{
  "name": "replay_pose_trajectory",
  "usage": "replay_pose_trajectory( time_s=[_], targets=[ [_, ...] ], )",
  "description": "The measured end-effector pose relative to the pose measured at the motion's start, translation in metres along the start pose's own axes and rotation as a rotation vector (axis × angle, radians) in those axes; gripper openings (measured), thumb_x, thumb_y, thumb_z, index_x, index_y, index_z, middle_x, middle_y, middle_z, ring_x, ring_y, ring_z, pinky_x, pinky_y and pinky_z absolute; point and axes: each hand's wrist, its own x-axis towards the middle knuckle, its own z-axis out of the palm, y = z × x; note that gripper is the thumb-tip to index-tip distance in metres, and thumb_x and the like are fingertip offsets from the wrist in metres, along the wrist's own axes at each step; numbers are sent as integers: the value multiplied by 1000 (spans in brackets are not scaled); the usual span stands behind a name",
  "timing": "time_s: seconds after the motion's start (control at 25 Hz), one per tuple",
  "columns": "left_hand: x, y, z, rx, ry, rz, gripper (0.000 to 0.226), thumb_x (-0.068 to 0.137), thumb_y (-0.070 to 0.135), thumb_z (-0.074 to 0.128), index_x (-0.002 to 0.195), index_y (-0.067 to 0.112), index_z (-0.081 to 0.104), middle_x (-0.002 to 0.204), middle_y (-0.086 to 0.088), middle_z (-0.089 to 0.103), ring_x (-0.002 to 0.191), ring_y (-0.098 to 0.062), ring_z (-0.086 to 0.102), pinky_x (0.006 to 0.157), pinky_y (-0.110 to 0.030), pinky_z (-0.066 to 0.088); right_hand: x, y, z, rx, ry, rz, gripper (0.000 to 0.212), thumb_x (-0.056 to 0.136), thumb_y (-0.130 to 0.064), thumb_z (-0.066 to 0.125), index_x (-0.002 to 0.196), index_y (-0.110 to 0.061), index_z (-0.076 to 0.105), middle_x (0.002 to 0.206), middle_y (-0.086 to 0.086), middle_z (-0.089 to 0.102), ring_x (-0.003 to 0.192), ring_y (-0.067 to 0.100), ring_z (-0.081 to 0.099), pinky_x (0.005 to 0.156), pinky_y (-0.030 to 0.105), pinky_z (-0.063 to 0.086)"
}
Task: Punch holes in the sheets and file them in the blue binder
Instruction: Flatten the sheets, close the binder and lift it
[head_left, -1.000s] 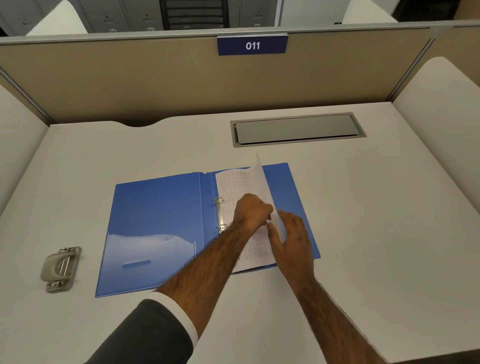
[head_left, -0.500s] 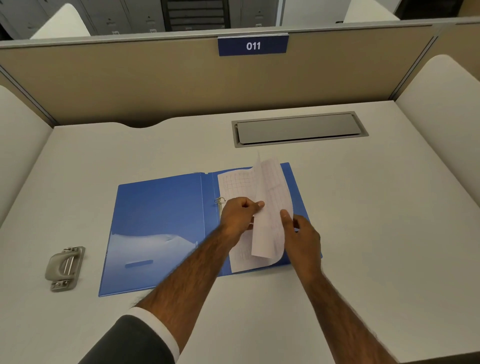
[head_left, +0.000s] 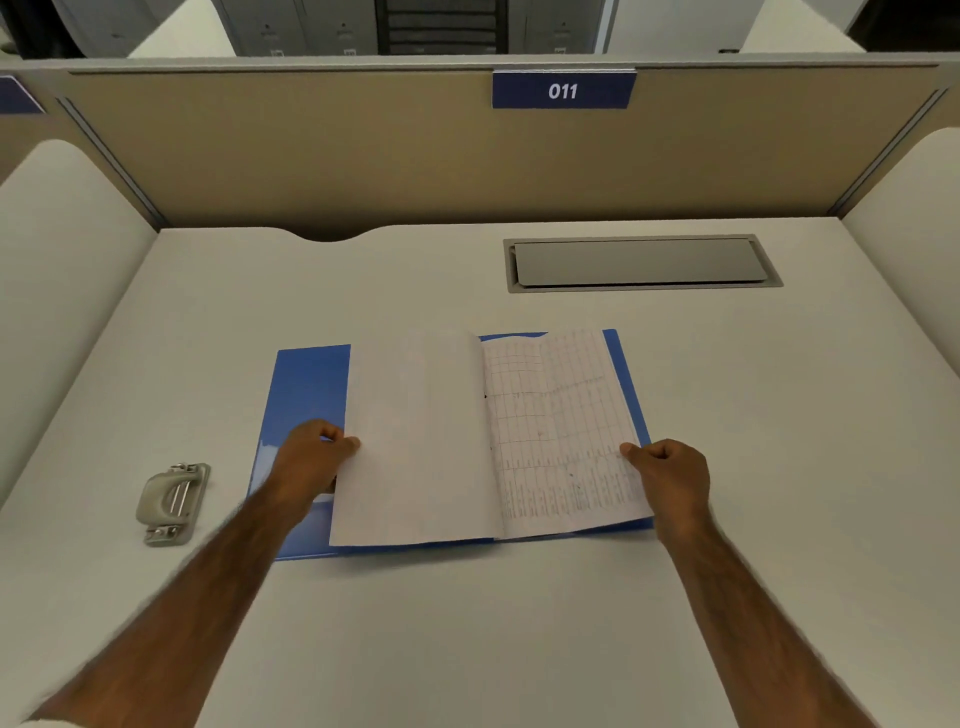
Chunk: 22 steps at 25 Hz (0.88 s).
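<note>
The blue binder (head_left: 306, 384) lies open on the white desk. A blank white sheet (head_left: 415, 441) is turned over to the left, across the spine and part of the left cover. A printed sheet with a red grid (head_left: 561, 431) lies on the right cover. My left hand (head_left: 311, 457) pinches the left edge of the blank sheet. My right hand (head_left: 670, 478) pinches the right edge of the printed sheet. The binder rings are hidden under the paper.
A grey metal hole punch (head_left: 174, 501) sits on the desk left of the binder. A grey cable hatch (head_left: 641, 262) is set into the desk at the back right. A beige partition with a "011" plate (head_left: 563, 91) closes off the back; padded side walls flank the desk.
The top sheet, held upright over the right cover before, has been turned over to the left. My left hand moved left with it; my right hand moved to the printed sheet's right edge.
</note>
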Motion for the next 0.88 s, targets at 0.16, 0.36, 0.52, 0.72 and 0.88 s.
replay_pose_trajectory(
  time_s=[0.16, 0.36, 0.52, 0.72, 0.88],
  targets=[
    [9, -17, -13, 137, 108, 15, 20, 87, 13, 67, 74, 10, 52, 80, -14, 59, 76, -32, 58, 68, -47, 55, 0, 4, 5, -54, 42, -7, 32, 85, -26, 72, 66, -5, 58, 68, 8, 62, 58, 19, 52, 52, 25, 37],
    [10, -18, -11, 355, 162, 132, 23, 88, 11, 62, 71, 10, 47, 68, -4, 49, 61, -16, 44, 51, -27, 36, 0, 6, 6, -147, 77, -47, 32, 86, -29, 71, 63, -9, 59, 66, 7, 63, 57, 21, 55, 52, 26, 40],
    [10, -16, -5, 427, 195, 170, 28, 89, 9, 58, 67, 13, 42, 63, -2, 45, 57, -13, 41, 49, -26, 32, -2, 3, 9, -179, 151, -91, 22, 83, -26, 74, 77, -11, 59, 75, 2, 63, 66, 21, 61, 60, 29, 46],
    [9, -18, -4, 450, 202, 171, 27, 90, 13, 59, 69, 14, 42, 64, -3, 47, 59, -14, 43, 50, -26, 32, -17, -12, 8, -266, 245, -252, 22, 84, -24, 72, 71, -16, 57, 75, 3, 58, 69, 22, 59, 62, 32, 48],
    [6, -17, -3, 462, 198, 143, 20, 92, 18, 59, 78, 13, 45, 74, -7, 54, 64, -17, 48, 56, -30, 37, -52, -45, 15, -526, 399, -449, 13, 87, -28, 66, 85, -16, 62, 88, 5, 57, 82, 22, 55, 71, 41, 50]
  ],
)
